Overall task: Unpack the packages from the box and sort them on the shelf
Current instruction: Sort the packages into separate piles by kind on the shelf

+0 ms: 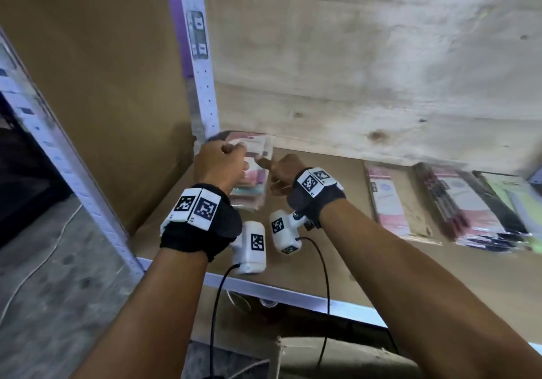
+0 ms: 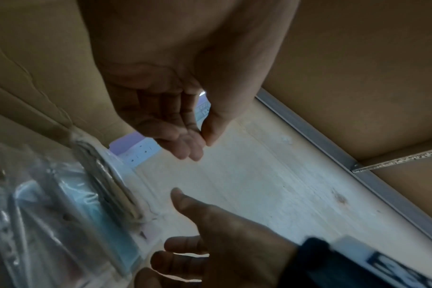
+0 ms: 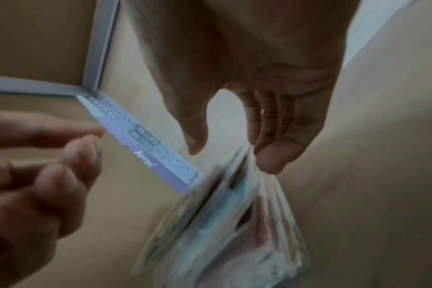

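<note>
A stack of clear-wrapped pastel packages (image 1: pixel 252 199) lies in the back left corner of the brown shelf board (image 1: pixel 322 226), beside the white upright (image 1: pixel 202 70). My left hand (image 1: pixel 231 149) hovers over the stack's far end with its fingers curled and holds nothing. In the left wrist view its thumb meets the fingertips (image 2: pixel 200 140), and the stack (image 2: pixel 62 204) lies apart at the left. My right hand (image 1: pixel 264 163) is at the stack's right side. In the right wrist view its straight fingertips (image 3: pixel 266 155) touch the blurred stack's (image 3: pixel 234 224) edge, thumb held apart.
Three more piles lie along the shelf to the right: pink (image 1: pixel 393 202), dark-edged (image 1: pixel 457 205) and green (image 1: pixel 516 199). A plywood back wall (image 1: pixel 366 70) and a cardboard side panel (image 1: pixel 102 85) close the corner. The shelf's white front rail (image 1: pixel 264 287) runs under my wrists.
</note>
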Demonstrator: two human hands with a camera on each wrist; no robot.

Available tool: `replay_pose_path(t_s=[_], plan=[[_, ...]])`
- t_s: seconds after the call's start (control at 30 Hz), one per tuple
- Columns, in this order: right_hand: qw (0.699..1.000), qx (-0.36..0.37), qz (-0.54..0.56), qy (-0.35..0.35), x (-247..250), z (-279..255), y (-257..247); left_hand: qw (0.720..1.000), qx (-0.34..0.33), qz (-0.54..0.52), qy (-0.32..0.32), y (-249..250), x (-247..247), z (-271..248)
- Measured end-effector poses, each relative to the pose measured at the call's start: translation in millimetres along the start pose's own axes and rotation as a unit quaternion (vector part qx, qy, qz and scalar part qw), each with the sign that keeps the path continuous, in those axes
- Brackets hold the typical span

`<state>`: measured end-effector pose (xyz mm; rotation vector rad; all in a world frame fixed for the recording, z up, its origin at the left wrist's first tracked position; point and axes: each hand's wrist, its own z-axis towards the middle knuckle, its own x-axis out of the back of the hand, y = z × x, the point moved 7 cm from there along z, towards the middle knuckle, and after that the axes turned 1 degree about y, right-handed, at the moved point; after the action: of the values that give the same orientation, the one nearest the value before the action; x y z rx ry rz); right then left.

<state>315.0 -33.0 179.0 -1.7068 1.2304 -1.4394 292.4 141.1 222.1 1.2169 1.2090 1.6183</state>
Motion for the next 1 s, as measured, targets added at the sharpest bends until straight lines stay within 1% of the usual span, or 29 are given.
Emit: replay_pose_path(t_s=[0.07,0.17,0.4,0.5,0.57,0.63,0.73,0.77,0.83,0.9,0.97,1.0], plan=[[0.999,0.006,-0.032,0.000,-11.0,8.4,0.5,1.000,0.004,0.001,-0.001,-2.3,2.6,-0.1],[1.000,0.008,-0.028,-0.003,-18.0,12.4,5.0,1.000,0.005,0.010,0.001,-3.8,3.9,-1.9],[0.999,-0.024,0.025,-0.031,5.8,-5.4,26.4,1.000,0.006,0.016,0.001,-0.9,-3.9,-8.5],[0.997,-0.032,0.060,-0.021,13.3,-9.1,32.8,1.000,0.002,0.023,0.005,2.5,-6.0,-13.2],[0.999,-0.023,0.042,-0.016,11.3,-9.7,23.5,1.000,0.001,0.023,0.011,4.9,-5.2,-15.2],[1.000,-0.012,0.013,-0.026,2.2,-9.0,13.9,1.000,-0.001,0.021,0.011,6.5,-6.6,-15.8],[0.997,0.008,-0.069,-0.036,-7.5,-14.1,10.6,1.000,-0.003,0.015,0.009,6.7,-9.7,-15.2],[0.997,0.018,-0.068,-0.042,-8.3,-14.7,14.3,1.000,-0.004,0.016,0.010,6.5,-10.2,-14.1],[0.997,0.004,0.003,-0.076,-6.4,-18.7,28.0,1.000,-0.008,0.023,0.012,7.1,-11.1,-12.4],[0.997,-0.010,0.027,-0.078,7.6,-24.9,39.5,1.000,-0.010,0.027,0.010,6.3,-15.6,-9.8],[0.999,-0.002,0.004,-0.053,28.8,-31.4,47.0,1.000,-0.003,0.030,0.000,4.0,-23.9,-9.0],[0.999,0.000,0.015,-0.045,39.8,-36.2,50.9,0.999,0.002,0.038,-0.010,2.3,-29.0,-9.5]])
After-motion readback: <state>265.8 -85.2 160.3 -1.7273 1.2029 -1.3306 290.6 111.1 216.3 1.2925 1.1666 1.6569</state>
